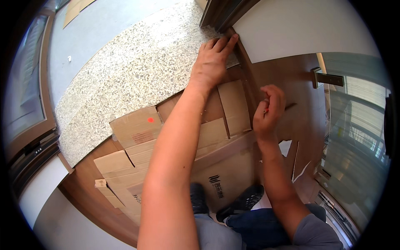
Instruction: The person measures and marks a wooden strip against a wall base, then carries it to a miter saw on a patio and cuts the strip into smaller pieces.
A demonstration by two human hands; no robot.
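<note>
My left hand point(211, 60) reaches forward to the corner of the doorway. Its fingers are spread and press down by the brown wooden skirting point(246, 51), beside the speckled stone sill point(146, 62). I see nothing held in it. My right hand point(271, 109) is raised to the right, over the brown wood floor, with its fingers curled closed. A small red spot shows between them, and a thin dark line lies just past the hand; what they hold is mostly hidden. Below both hands lies a flattened cardboard box point(214, 135) with a red dot on one flap.
My dark clogs point(246, 200) stand on the cardboard. A glass door with a dark handle point(328, 78) is at the right. Brown window frames point(46, 79) rise at the left, and a white wall point(300, 29) at the upper right. Torn white pieces lie near my right forearm.
</note>
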